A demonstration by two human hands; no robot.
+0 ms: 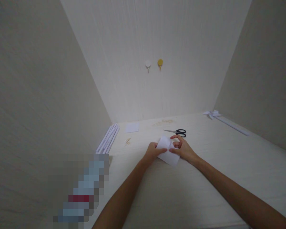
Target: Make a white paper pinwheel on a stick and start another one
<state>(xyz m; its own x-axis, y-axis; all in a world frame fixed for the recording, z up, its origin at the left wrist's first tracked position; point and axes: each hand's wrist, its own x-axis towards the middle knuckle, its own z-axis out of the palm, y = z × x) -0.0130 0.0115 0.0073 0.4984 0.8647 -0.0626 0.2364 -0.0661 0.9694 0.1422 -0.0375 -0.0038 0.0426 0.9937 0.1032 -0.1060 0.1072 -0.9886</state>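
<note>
Between my two hands, a piece of white paper (169, 156) is held over the table, its upper part curling over. My left hand (153, 152) pinches the paper's left side, thumb on the near face. My right hand (181, 149) grips the right side, its thumb on the near face and its index finger bent at the top edge. The thumb tips almost meet at the middle of the sheet. Just beyond my right hand lies a pair of scissors (180, 132) with black handles, blades pointing left.
A flat white paper square (132, 128) lies at the back left. Rolled paper sticks (108, 138) line the left wall, near small tan slivers (128, 141). On the right, a paper rod (232, 125) has folded paper (212, 114) by its far end. Two hooks (160, 62) hang on the back wall.
</note>
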